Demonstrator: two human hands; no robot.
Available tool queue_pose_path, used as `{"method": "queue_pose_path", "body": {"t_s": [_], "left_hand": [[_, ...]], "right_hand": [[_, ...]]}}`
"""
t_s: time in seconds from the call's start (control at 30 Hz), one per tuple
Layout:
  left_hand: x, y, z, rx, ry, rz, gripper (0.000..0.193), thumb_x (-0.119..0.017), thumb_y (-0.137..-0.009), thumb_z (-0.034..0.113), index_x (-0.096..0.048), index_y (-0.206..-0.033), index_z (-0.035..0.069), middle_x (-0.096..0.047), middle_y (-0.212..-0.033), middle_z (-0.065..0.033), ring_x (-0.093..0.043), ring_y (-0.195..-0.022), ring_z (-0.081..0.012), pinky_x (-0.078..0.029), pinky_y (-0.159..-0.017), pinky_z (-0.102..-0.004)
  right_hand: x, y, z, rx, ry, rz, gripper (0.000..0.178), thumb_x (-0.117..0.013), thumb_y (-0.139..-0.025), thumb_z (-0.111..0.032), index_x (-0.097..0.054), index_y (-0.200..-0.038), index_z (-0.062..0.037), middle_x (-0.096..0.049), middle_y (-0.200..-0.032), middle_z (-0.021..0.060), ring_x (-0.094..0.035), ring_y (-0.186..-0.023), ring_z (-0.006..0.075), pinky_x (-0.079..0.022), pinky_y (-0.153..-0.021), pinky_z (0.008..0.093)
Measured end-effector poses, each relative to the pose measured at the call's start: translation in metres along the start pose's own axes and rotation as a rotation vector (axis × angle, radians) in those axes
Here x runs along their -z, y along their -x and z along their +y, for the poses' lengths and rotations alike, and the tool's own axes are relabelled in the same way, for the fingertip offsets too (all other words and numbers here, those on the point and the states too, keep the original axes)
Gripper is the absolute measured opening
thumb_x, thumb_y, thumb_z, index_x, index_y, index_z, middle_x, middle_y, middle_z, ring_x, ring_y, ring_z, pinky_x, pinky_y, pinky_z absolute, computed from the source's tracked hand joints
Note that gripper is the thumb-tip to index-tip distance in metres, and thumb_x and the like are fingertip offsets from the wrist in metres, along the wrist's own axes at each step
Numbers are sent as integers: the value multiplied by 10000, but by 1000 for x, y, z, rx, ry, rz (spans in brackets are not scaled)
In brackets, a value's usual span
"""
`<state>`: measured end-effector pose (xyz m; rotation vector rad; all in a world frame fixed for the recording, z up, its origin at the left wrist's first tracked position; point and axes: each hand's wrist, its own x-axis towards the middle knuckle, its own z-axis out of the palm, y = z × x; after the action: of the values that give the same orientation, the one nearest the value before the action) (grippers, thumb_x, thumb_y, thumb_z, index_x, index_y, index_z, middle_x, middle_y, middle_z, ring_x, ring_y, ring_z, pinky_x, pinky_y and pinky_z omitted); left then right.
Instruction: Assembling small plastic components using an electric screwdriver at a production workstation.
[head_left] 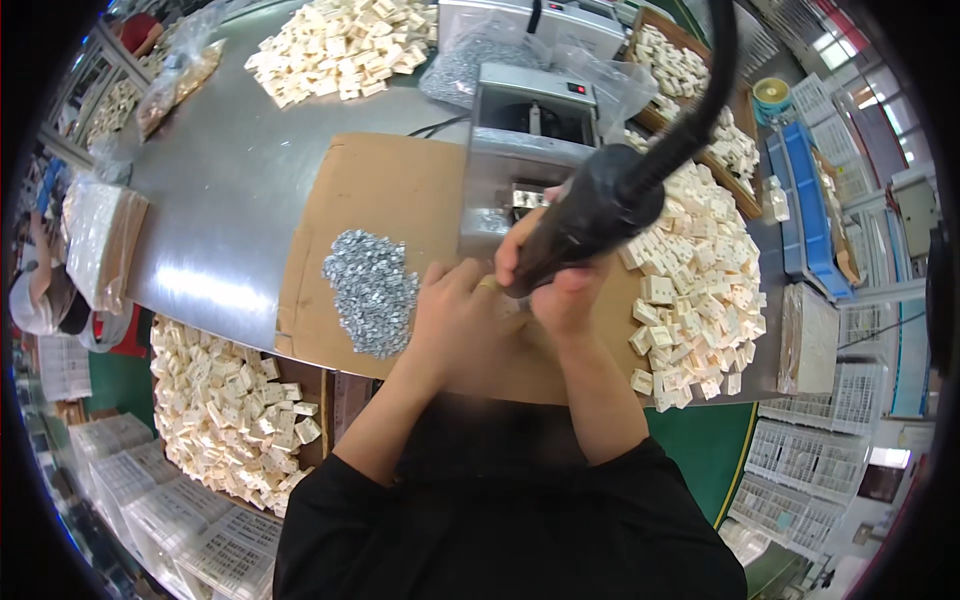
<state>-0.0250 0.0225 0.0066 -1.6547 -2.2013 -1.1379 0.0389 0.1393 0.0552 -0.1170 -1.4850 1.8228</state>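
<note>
One black handheld tool [597, 212] tilts above the cardboard sheet [385, 185], the right hand [568, 303] wrapped around it. Beside the tool's lower end, the left hand [460, 305] has its fingers bent; whether they pinch anything cannot be told. Small metal pieces [370, 295] lie heaped on the sheet's left part. Cream plastic parts [700, 285] pile up right of the sheet, and a grey machine [520, 148] stands at its far right.

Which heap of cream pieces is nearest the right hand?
The heap right of the right hand; the upper-left heap, lower-left heap and boxed upper-right pieces lie farther.
</note>
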Motion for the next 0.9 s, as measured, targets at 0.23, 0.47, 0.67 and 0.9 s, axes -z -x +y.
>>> {"method": "queue_pose_path", "body": {"t_s": [0.23,0.47,0.67,0.9], "left_hand": [[-27,18,-8,-57,-223,52,312,-788,-595,214,-620,-825,88,-637,-929,-57,-591,-737,-223,-401,-638,-360],[-46,14,-3,-51,-341,151,224,-712,-655,173,-629,-845,91,-607,-856,-35,-573,-669,-203,-388,-627,-349],[-17,3,-4,-22,-246,-42,391,-817,-656,314,-683,-956,103,-648,-891,-59,-632,-819,-242,-450,-723,-394],[96,74,18,290,-310,152,325,-815,-677,284,-702,-902,79,-571,-755,-62,-569,-700,-290,-441,-667,-413]], "right_hand": [[3,-4,12,194,-116,-67,680,-729,-860,-463,-451,-1255,16,-592,-762,67,-556,-604,101,-458,-535,245],[11,-7,12,164,70,-85,630,-727,-843,-399,-492,-1268,2,-630,-814,74,-592,-654,137,-478,-591,284],[56,20,10,83,72,-78,648,-666,-903,-405,-438,-1363,-11,-652,-1059,161,-646,-890,201,-520,-780,326],[184,28,-58,84,1673,-154,385,-713,-825,-79,-567,-1180,-51,-566,-1009,160,-564,-864,288,-441,-808,385]]}}
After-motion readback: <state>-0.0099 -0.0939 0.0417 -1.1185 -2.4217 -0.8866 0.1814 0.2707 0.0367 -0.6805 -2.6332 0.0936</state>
